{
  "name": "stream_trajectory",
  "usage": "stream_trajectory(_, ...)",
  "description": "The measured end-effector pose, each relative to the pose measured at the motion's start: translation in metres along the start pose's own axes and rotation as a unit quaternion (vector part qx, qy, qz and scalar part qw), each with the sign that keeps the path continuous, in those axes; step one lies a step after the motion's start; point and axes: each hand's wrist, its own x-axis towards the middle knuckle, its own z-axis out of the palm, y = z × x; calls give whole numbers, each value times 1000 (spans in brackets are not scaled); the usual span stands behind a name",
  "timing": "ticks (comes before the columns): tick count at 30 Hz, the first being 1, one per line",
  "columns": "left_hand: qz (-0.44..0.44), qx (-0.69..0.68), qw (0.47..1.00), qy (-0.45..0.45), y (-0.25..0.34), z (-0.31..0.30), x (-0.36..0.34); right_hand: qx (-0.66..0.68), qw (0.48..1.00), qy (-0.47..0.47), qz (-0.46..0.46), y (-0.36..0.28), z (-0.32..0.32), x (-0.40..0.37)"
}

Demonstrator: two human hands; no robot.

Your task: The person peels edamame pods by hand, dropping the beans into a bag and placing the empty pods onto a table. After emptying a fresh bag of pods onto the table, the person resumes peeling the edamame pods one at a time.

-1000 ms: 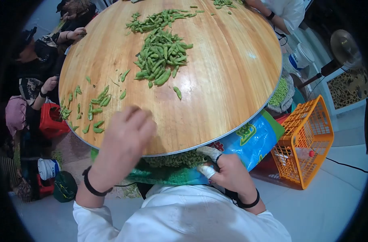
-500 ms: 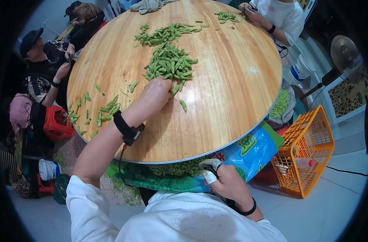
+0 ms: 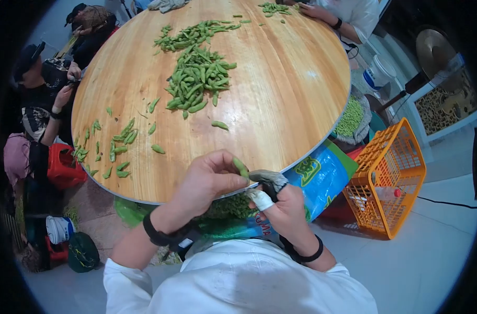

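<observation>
My left hand (image 3: 207, 180) pinches a green soybean pod (image 3: 241, 167) between thumb and fingers, over the near table edge. Right beside it, my right hand (image 3: 285, 206) is closed, its fingers in grey cloth and its thumb wrapped in white. Something dark shows within its grip, but I cannot make it out. A heap of soybean pods (image 3: 199, 78) lies on the round wooden table (image 3: 275, 104) beyond both hands. One loose pod (image 3: 219, 125) rests nearer to me. Below my hands, a green and blue plastic bag (image 3: 233, 228) holds a green mass, partly hidden.
Scattered pods (image 3: 122, 138) lie at the table's left. An orange plastic crate (image 3: 387, 180) stands on the floor at right, near a sack of shelled beans (image 3: 349, 119) and a white bucket (image 3: 378, 72). Other people sit around the table; a red stool (image 3: 66, 167) is at left.
My left hand has come back from the heap towards me with a pod and now meets my right hand. The right hand has risen slightly. The whole view has shifted a little.
</observation>
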Motion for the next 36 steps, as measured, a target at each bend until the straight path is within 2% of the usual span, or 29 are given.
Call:
stream_trajectory(1,-6,-79,997,-13,-6,4,-2,11,999,-28,32,-1,-1,1)
stream_trajectory(3,-17,-129,991,-33,-14,8,-5,55,993,-59,81,-1,-2,-2)
stream_trajectory(4,-25,-174,983,-49,-16,8,-6,53,993,-60,84,0,-2,-2)
stream_trajectory(6,-6,-168,986,-20,-20,8,-8,-1,999,-39,-13,4,-1,-3)
stream_trajectory(11,-2,-203,979,29,-25,7,-7,-4,995,-96,37,1,-4,-5)
stream_trajectory(16,44,-185,980,52,-33,6,-6,29,985,-148,85,4,-7,-7)
stream_trajectory(18,51,-181,980,63,-33,10,-7,-13,986,-153,59,3,-7,-5)
stream_trajectory(22,89,-119,985,90,-36,11,-8,18,988,-135,72,5,-7,-8)
stream_trajectory(24,94,-103,986,94,-36,12,-8,-25,987,-156,27,5,-9,-7)
stream_trajectory(31,117,-61,986,98,-33,15,-11,-21,992,-122,36,6,-5,-9)
stream_trajectory(34,127,-49,988,78,-36,11,-11,48,992,-97,62,5,-5,-10)
stream_trajectory(36,125,-52,988,71,-37,10,-13,83,982,-139,94,8,-9,-11)
